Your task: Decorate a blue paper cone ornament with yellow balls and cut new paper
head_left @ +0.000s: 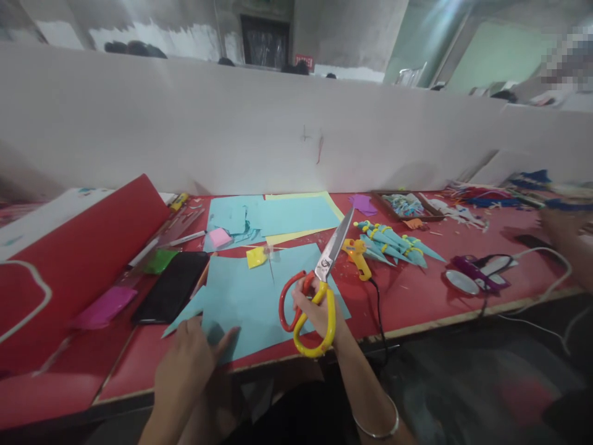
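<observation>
My right hand (315,309) is closed around large scissors (332,252) with one red and one yellow handle. Their blades are together and point up and away, above a sheet of light blue paper (254,296). At the sheet's near left corner lies my left hand (192,346), thumb spread away from the fingers and pressed on the paper. Its fingertips are partly hidden. A narrow pointed strip of blue paper (183,318) sticks out beyond that hand. Yellow sticky notes (256,258) lie on the sheet's far part.
A yellow glue gun (357,256) with a black cord lies right of the sheet, beside blue paper cones (393,241) with yellow trim. A black phone (171,289) is at left, near a red board (92,272). Another person's arm (563,247) reaches in at far right.
</observation>
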Demonstrator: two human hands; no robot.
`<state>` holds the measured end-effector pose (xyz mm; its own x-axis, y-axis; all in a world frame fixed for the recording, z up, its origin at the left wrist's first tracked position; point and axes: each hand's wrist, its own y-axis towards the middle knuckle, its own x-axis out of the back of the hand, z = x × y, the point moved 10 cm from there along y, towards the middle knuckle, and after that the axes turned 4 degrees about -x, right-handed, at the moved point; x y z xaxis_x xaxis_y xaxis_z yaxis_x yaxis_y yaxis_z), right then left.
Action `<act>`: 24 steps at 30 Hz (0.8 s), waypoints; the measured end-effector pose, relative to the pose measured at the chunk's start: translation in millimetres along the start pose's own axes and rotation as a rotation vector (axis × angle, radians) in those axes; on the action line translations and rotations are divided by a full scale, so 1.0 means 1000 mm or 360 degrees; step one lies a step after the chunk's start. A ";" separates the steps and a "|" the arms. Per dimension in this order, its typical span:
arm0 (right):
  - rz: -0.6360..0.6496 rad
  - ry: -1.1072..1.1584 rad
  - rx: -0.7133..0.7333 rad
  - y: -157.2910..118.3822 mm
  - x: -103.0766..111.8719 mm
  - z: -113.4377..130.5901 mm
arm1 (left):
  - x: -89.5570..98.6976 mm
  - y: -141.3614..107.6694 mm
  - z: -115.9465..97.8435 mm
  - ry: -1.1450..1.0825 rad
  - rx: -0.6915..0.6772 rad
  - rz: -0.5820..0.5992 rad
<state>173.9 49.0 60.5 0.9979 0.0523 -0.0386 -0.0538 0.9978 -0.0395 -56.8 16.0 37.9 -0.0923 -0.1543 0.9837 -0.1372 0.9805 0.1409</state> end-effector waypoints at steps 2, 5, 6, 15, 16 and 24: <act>-0.0041 -0.0009 0.0013 0.000 0.003 -0.002 | -0.014 0.006 0.010 0.0005 0.0137 0.0253; -0.0120 0.0063 0.0115 0.001 0.010 -0.001 | -0.018 0.012 0.014 -0.0158 0.0139 0.0338; -0.0138 0.0084 0.0161 0.000 0.012 0.001 | -0.015 0.015 0.013 -0.0221 0.0100 0.0306; 0.0052 0.0150 0.0262 -0.005 0.002 0.011 | 0.051 0.012 0.042 -0.0457 0.0232 -0.0116; 0.0075 0.0174 0.0274 -0.004 0.000 0.011 | 0.061 0.011 0.045 -0.0451 0.0241 -0.0194; 0.0363 0.0179 0.0138 -0.007 -0.015 0.015 | 0.115 0.037 0.069 -0.0686 0.0192 -0.0831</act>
<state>160.0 42.2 76.0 0.9497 0.2763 -0.1474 -0.2688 0.9607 0.0687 -140.7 26.2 148.9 -0.3648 -0.6624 0.6544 -0.3772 0.7477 0.5465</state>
